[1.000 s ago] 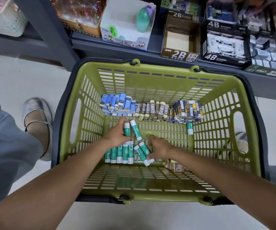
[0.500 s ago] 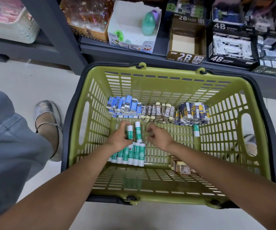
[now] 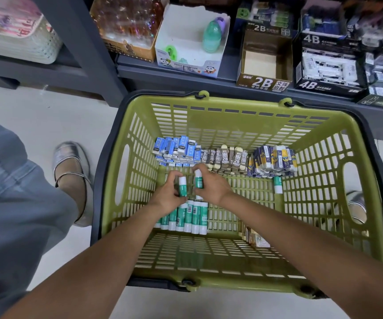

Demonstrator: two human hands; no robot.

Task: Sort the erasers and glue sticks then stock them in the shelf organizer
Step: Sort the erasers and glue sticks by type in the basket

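Note:
Both hands are inside a green basket point(image 3: 236, 104) on the floor. My left hand point(image 3: 168, 198) is shut on one green-and-white glue stick point(image 3: 182, 185). Right beside it, my right hand point(image 3: 211, 185) grips a second glue stick point(image 3: 198, 179). Under my hands lies a row of several glue sticks point(image 3: 191, 216), side by side. Along the far wall sit sorted erasers: blue ones point(image 3: 178, 149), brown 2B ones point(image 3: 226, 158), navy-and-yellow ones point(image 3: 274, 161). A lone glue stick point(image 3: 277, 185) lies at the right. Small brown eraser packs point(image 3: 256, 237) rest near my right forearm.
A grey shelf point(image 3: 220, 75) stands behind the basket. It carries an open 2B box point(image 3: 265, 63), a 4B eraser box point(image 3: 328, 65) and a white pencil sharpener box point(image 3: 189, 42). My foot in a silver shoe point(image 3: 72, 173) is left of the basket.
My right hand left the loose sticks at the near side, moved up beside my left hand and took hold of a stick. The loose sticks now lie in the row.

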